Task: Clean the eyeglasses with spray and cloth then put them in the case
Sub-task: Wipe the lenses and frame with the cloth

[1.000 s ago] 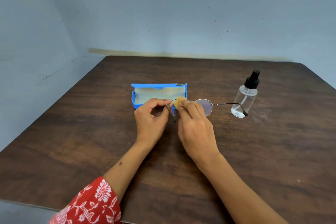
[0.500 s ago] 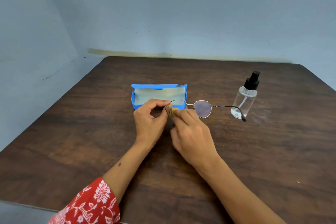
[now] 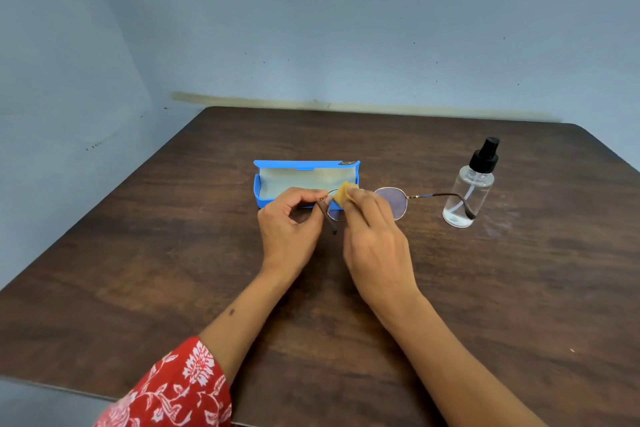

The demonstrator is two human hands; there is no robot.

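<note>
Thin metal-rimmed eyeglasses (image 3: 393,201) are held above the table in front of the open blue case (image 3: 273,199). My left hand (image 3: 289,229) pinches the frame at its left hinge, where the left temple hangs down. My right hand (image 3: 375,239) presses a small yellow cloth (image 3: 343,196) against the left lens. The right lens and the right temple stick out to the right, and the temple tip reaches in front of the clear spray bottle (image 3: 471,191) with its black pump.
The dark wooden table (image 3: 485,288) stands in a corner against blue-grey walls. The case lies open with a pale lining, just behind my hands. A faint wet patch marks the wood right of the bottle.
My right hand has slid the cloth back up over the left lens, after it had dropped toward the hinge half a second ago. My left hand and the glasses have stayed almost still.
</note>
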